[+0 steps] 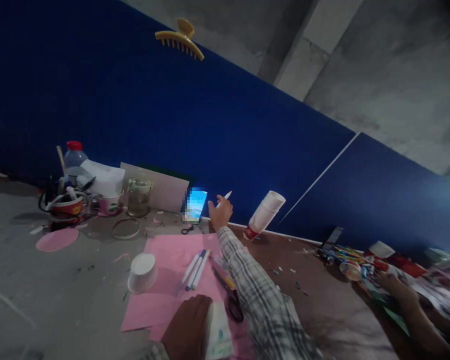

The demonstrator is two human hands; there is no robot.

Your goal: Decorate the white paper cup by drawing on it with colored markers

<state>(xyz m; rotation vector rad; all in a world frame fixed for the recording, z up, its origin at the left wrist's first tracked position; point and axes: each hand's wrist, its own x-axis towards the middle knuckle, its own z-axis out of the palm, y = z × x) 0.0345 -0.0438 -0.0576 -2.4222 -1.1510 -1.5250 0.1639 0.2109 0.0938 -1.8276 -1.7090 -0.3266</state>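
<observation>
My right hand [220,214] reaches out towards the blue partition, beside a lit phone [197,205] that leans there. A white marker [225,198] is held in it, tip pointing up and right. Low in the view, my left hand [189,322] is closed on what looks like a white paper cup with green marks [219,335]; its lower part runs out of view. Pink paper sheets [165,285] lie under both arms. On them rest several markers [198,270], an upturned white cup [142,272] and black-handled scissors [234,306], partly covered by my right sleeve.
A stack of paper cups [264,215] leans near the partition. At left stand a glass jar [139,197], a red-capped bottle [75,157] and a pink cup [110,204]. A tape ring [126,228] lies in front. Another person's hand [393,285] works at right.
</observation>
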